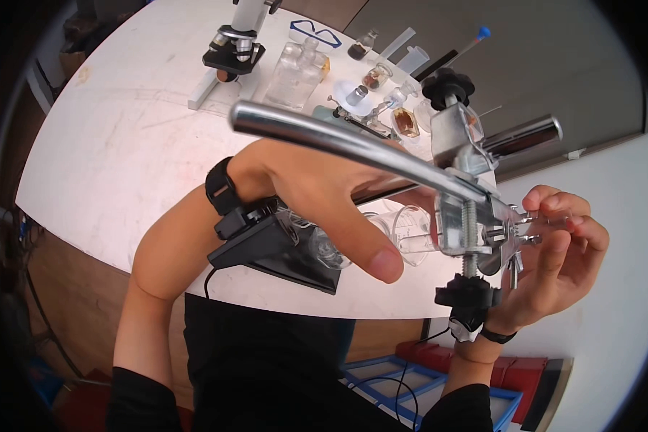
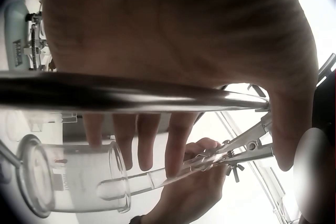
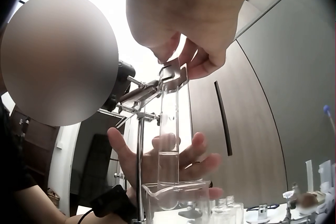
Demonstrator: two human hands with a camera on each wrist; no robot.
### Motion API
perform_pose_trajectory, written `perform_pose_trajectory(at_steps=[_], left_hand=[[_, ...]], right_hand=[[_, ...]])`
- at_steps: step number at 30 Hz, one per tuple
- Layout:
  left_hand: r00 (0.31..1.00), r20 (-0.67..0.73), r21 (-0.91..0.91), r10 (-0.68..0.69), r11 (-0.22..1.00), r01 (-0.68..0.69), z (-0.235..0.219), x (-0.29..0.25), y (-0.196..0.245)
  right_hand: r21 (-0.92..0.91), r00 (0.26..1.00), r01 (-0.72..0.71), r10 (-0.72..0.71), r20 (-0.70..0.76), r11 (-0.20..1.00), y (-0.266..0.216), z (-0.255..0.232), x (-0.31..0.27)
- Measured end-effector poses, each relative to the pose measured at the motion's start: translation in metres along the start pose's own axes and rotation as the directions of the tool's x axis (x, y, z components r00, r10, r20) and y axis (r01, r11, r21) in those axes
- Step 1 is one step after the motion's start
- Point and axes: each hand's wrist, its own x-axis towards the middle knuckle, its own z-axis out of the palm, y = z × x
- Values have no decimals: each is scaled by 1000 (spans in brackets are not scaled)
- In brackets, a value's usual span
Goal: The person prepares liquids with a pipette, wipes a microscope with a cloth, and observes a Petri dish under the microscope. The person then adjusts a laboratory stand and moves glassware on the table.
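My right hand (image 1: 554, 259) pinches the upper end of a glass test tube (image 3: 169, 124) between thumb and fingers. The tube stands nearly upright with clear liquid in its lower part, its rounded bottom inside a glass beaker (image 3: 181, 200). Around the tube's upper part sits a metal clamp (image 1: 493, 223) with black screw knobs. My left hand (image 1: 324, 187) has its fingers extended and thumb spread, holding nothing. It is beside a shiny metal rod (image 2: 131, 92), which crosses in front of its palm. In the left wrist view its fingertips overlap the beaker's rim and the tube.
On the white table (image 1: 122, 137) stand a microscope (image 1: 234, 54) and clear glass bottles (image 1: 291, 79). Farther back are blue-framed goggles (image 1: 315, 32), small jars with dark contents (image 1: 376, 77) and a balance with a round pan (image 1: 345, 101). Below the table edge are blue frames (image 1: 396, 374).
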Motion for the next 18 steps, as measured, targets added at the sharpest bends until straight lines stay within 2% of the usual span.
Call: perform_pose_trajectory(at_steps=[1,2,4,9,11,12,15,17,18], left_hand=[[992,101,191,-79,980,59,-10,-2,9],[992,102,191,-74,980,53,-10,-2,14],[966,179,236,-188,961,144,-10,0,19],[970,174,218,-169,967,130,-10,-1,19],[973,213,248,-90,968,35,-13,0,15],[973,213,248,-89,968,35,-13,0,16],[965,201,257,-167,960,113,-12,-1,22],[959,192,262,-210,952,156,-11,-3,24],[960,187,261,-209,952,157,-11,-3,23]], right_hand=[[13,1000,-15,15,-1,1000,-1,1,-1],[24,1000,-29,29,-3,999,0,2,-2],[25,1000,-23,23,-6,999,0,3,-2],[37,1000,-23,23,-8,999,1,4,-4],[44,999,-32,33,-36,999,1,5,-6],[44,999,-31,32,-35,999,1,4,-6],[13,999,-43,44,-24,999,2,1,-10],[-166,1000,15,-19,-24,986,1,2,-13],[-163,1000,15,-19,-19,986,2,3,-15]])
